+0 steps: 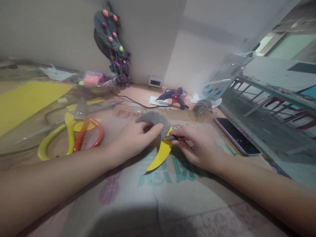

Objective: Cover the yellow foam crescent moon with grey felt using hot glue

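A yellow crescent cutout (161, 155) has its upper part wound in grey yarn (156, 118), while its lower tip is bare. My left hand (137, 136) is closed around the wrapped part, thumb on top. At the boundary between yarn and bare yellow, my right hand (198, 141) pinches grey yarn between thumb and fingers. The exact strand between those fingertips is partly hidden. Beyond my right hand lies a loose ball of grey yarn (202, 108).
Scissors with yellow and red handles (89, 133) lie left, near yellow sheet (27, 98). A glue gun (174, 97) with a lit red light sits at the back. A phone (237, 136) lies right, by the table edge. A decorated grey crescent (106, 33) stands against the wall.
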`<state>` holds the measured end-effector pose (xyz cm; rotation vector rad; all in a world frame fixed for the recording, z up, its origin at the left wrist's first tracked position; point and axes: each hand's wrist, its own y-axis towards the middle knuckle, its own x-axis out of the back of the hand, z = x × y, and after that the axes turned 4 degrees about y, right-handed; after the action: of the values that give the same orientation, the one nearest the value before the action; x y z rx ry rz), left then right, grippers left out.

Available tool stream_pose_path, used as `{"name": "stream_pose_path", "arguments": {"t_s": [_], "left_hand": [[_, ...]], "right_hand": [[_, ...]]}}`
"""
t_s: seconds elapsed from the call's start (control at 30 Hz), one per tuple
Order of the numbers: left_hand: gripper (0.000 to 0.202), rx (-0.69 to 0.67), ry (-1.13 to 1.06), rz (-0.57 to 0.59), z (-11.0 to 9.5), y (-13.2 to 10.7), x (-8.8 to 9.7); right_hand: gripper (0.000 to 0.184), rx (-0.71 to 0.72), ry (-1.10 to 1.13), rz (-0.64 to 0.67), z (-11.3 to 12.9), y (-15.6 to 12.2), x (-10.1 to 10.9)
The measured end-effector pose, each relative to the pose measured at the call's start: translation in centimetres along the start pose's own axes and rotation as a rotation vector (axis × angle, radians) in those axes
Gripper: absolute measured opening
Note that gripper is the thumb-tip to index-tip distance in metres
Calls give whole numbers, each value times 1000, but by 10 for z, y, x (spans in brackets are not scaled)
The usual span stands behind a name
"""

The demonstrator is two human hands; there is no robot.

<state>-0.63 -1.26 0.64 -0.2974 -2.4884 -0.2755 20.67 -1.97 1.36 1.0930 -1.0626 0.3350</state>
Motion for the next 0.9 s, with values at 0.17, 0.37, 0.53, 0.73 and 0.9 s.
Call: {"name": "stream_pose_path", "arguments": {"t_s": [0.17,0.37,0.53,0.73,0.9], "left_hand": [[44,-15,37,3,-3,-1,2],[47,4,49,14,-2,-1,1],[45,7,47,32,-3,0,1],[43,-30,68,32,-2,1,1],[46,-7,15,17,1,-1,0]], "right_hand": [[8,2,-48,25,2,0,1],[10,9,-89,45,4,1,2],[12,61,-158,69,5,4,3],[15,99,-183,54,2,4,0],[10,34,-129,44,2,1,0]]}}
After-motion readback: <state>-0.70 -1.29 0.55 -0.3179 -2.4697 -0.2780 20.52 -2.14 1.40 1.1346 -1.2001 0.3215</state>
